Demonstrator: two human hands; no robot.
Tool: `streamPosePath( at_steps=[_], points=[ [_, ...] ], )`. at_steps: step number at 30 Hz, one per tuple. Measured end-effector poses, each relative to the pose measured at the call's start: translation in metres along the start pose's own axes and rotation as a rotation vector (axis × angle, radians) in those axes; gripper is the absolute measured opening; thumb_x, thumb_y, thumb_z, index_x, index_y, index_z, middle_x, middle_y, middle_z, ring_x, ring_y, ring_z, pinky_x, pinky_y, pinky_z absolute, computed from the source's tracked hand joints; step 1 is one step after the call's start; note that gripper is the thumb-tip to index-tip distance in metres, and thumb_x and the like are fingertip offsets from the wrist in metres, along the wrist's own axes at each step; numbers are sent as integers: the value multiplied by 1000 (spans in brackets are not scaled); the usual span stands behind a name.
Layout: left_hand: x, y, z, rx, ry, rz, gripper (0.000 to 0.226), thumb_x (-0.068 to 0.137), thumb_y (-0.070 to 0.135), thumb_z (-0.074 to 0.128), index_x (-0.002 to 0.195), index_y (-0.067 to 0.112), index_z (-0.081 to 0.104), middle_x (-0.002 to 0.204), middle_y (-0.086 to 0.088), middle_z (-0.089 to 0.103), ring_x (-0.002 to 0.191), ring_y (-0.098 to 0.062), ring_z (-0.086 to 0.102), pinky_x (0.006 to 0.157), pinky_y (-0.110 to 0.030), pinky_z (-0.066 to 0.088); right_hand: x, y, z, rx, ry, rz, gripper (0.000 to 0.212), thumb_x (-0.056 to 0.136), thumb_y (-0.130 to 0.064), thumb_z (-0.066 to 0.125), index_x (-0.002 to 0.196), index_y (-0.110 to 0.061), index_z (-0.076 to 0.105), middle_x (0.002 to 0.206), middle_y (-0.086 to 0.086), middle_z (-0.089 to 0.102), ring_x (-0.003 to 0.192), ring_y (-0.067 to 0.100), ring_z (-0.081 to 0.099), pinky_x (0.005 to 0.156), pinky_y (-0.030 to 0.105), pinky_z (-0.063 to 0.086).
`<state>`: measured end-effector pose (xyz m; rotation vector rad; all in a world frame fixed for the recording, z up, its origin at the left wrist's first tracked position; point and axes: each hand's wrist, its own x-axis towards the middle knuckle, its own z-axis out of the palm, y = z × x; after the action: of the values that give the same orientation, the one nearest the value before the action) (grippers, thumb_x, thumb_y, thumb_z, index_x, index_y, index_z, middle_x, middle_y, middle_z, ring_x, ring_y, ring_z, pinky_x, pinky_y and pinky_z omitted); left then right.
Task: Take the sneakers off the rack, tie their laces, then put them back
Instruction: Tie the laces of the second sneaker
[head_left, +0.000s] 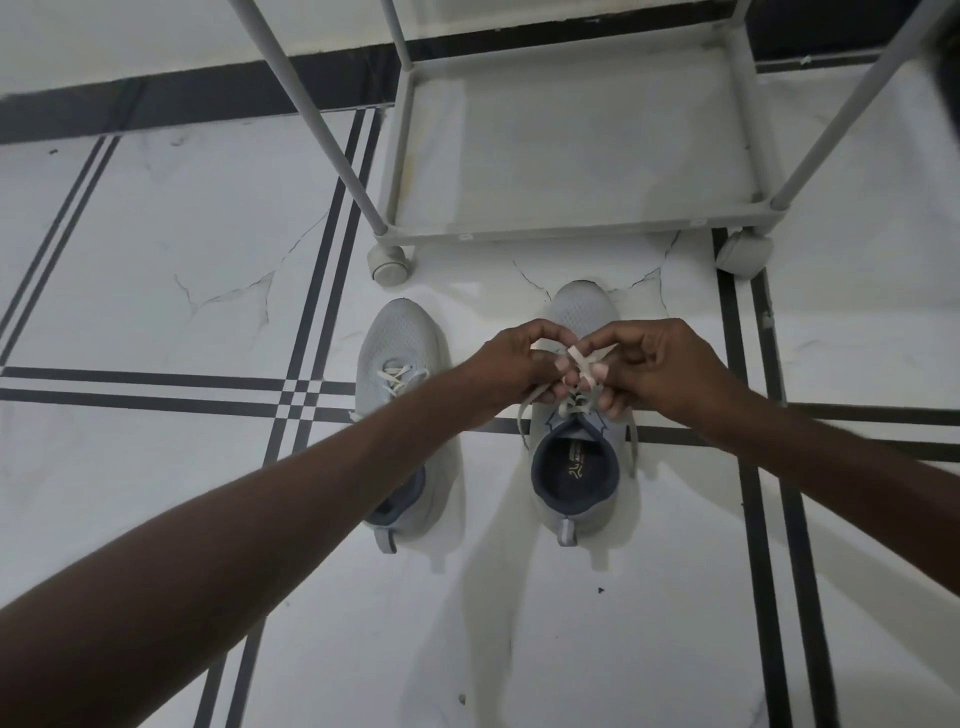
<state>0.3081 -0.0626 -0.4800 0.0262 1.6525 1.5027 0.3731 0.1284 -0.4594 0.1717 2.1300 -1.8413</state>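
Observation:
Two light grey sneakers with dark blue linings stand side by side on the floor, toes toward the rack. Over the right sneaker (574, 462), my left hand (511, 371) and my right hand (654, 366) pinch its white laces (577, 358), which cross between my fingertips above the tongue. Loose lace ends trail down both sides of that shoe. The left sneaker (397, 343) lies partly under my left forearm, and its laces look loose near the eyelets.
A grey wheeled rack (571, 234) stands just beyond the sneakers, its bottom shelf bare, casters at the front corners. The floor is white marble tile with black stripes. A dark skirting runs along the far wall.

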Motion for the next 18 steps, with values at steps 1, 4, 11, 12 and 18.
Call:
streamPosePath(
  at_steps=[1, 4, 11, 12, 18],
  points=[
    [1, -1, 2, -12, 17, 3, 20, 94, -1, 58, 110, 11, 60, 73, -4, 71, 64, -15, 64, 66, -25, 55, 0, 0, 3, -17, 3, -13, 19, 89, 1, 66, 105, -6, 73, 66, 20, 72, 53, 27, 69, 54, 34, 60],
    [3, -5, 5, -38, 35, -15, 15, 90, -6, 59, 102, 3, 64, 71, -7, 71, 68, -18, 66, 67, -23, 58, 0, 0, 10, -76, 45, -42, 15, 86, -3, 72, 100, -7, 74, 62, 20, 71, 51, 33, 69, 50, 35, 60],
    [-3, -9, 14, -208, -17, -95, 15, 92, -2, 60, 104, 0, 69, 79, -11, 67, 68, -16, 60, 66, -21, 53, -1, -2, 10, -172, 72, -76, 16, 82, -9, 77, 98, -8, 74, 53, 14, 69, 39, 21, 65, 40, 26, 52],
    [-5, -8, 14, -237, -49, -114, 15, 93, 0, 59, 105, 1, 69, 83, -11, 67, 72, -15, 60, 68, -21, 53, 0, -1, 9, -170, 67, -69, 16, 82, -8, 77, 98, -9, 74, 54, 14, 69, 40, 22, 65, 41, 27, 53],
    [-7, -12, 9, -276, -52, -138, 14, 93, 18, 62, 98, 9, 72, 98, -16, 58, 72, -15, 56, 75, -28, 46, 4, 6, 5, -101, -18, -18, 23, 85, 0, 71, 106, -10, 70, 64, 23, 69, 52, 30, 70, 52, 33, 59]
  ],
)
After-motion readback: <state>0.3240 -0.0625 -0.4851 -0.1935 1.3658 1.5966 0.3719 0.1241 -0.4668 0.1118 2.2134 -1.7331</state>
